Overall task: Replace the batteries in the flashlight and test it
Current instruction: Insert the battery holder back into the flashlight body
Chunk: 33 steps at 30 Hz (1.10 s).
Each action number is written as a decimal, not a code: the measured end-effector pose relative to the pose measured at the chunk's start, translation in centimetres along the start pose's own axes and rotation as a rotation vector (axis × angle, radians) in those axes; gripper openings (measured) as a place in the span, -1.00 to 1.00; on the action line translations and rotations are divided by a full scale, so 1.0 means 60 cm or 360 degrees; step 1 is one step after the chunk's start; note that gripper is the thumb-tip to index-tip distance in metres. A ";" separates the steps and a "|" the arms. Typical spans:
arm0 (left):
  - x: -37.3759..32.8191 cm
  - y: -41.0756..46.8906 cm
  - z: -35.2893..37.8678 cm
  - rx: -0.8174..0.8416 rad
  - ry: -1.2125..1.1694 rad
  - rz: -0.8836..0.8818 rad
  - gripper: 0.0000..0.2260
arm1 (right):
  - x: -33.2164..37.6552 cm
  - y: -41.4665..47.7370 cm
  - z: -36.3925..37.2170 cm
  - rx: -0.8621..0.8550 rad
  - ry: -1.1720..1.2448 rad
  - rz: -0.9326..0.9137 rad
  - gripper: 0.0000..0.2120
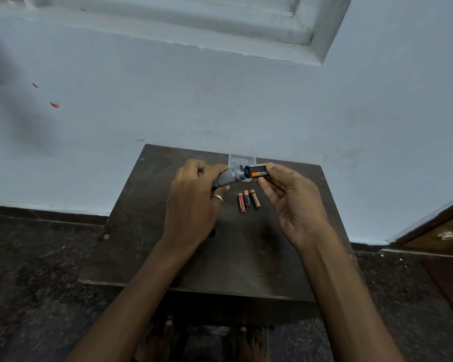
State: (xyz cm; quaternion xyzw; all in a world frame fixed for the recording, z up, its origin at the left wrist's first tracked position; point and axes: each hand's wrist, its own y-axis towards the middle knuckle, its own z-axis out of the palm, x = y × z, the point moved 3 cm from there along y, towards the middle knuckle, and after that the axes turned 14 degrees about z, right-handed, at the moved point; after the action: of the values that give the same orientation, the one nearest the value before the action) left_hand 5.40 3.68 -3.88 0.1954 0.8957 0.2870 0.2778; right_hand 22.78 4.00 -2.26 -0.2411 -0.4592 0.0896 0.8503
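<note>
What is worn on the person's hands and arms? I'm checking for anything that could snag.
Both forearms are bare, no sleeves in view. The left hand wears one plain silver ring on a finger. The right hand shows no ring, watch or glove.

Nothing legible here for you to log. The battery holder (256, 171) pinched in your right hand (290, 202) at the mouth of the flashlight (229, 176) carries an orange and black label with pale specks of print, too small and blurred to read. Same story on the three loose batteries (248, 200) lying on the table (147, 231): the leftmost has a red label with a line of lettering running along its length, but no word or brand resolves. The other two show only black and copper bands. No numbers or signs readable anywhere else.
</note>
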 end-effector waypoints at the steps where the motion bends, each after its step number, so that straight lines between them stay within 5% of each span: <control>1: 0.000 0.000 0.000 0.0002 0.0000 -0.0002 -0.65 | 0.000 -0.001 0.002 0.0006 -0.0029 -0.0020 -0.98; 10: 0.003 -0.003 0.002 0.0003 0.0018 0.0020 -0.67 | -0.006 0.007 0.004 -0.0010 -0.0337 -0.0237 -0.75; 22: 0.009 -0.004 0.008 0.0027 -0.0085 -0.0002 -0.67 | -0.010 0.001 0.015 -0.0158 -0.0937 -0.0633 -0.81; 27: 0.024 0.002 -0.002 -0.0091 -0.0297 -0.0183 -0.71 | -0.015 0.008 0.014 -0.0230 -0.1049 -0.0635 -0.86; 33: 0.068 0.003 -0.025 -0.0246 -0.0673 -0.0591 -0.75 | -0.046 0.018 0.049 -0.0174 -0.1708 -0.0804 -0.88</control>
State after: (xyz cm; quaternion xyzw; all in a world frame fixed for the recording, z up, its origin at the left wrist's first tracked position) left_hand 1.39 5.29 -4.31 0.0617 0.8139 0.2515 0.5201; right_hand 18.86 4.86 -3.44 -0.0890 -0.8719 -0.0298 0.4806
